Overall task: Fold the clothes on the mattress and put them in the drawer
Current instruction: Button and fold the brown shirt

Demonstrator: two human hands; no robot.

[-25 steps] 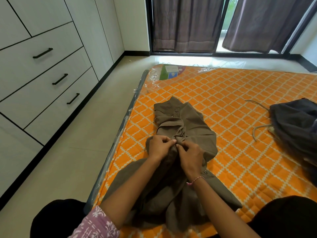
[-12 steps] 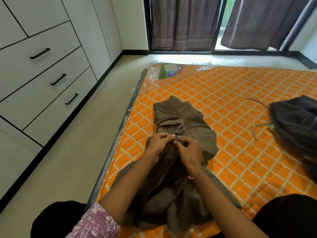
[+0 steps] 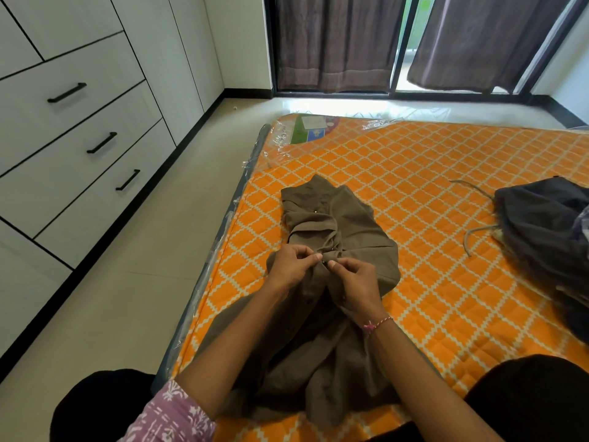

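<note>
- brown shirt [image 3: 338,237] lies crumpled near the left edge of the mattress [image 3: 430,173], collar end toward the far side, hem bunched at the near edge between the person's knees.
- left hand [image 3: 291,266] and right hand [image 3: 353,277] both pinch the shirt's button placket at mid-garment, fingertips nearly touching.
- dark grey garment [image 3: 548,231] with a loose drawstring sits at the mattress's right edge, well apart from the shirt.
- torn clear plastic wrap [image 3: 280,138] and a label at the far left corner.
- drawers [image 3: 79,148] with black handles along the left wall, all closed, strip of floor [image 3: 143,282] between them and the mattress.
- dark curtains [image 3: 331,43] over the window beyond.
</note>
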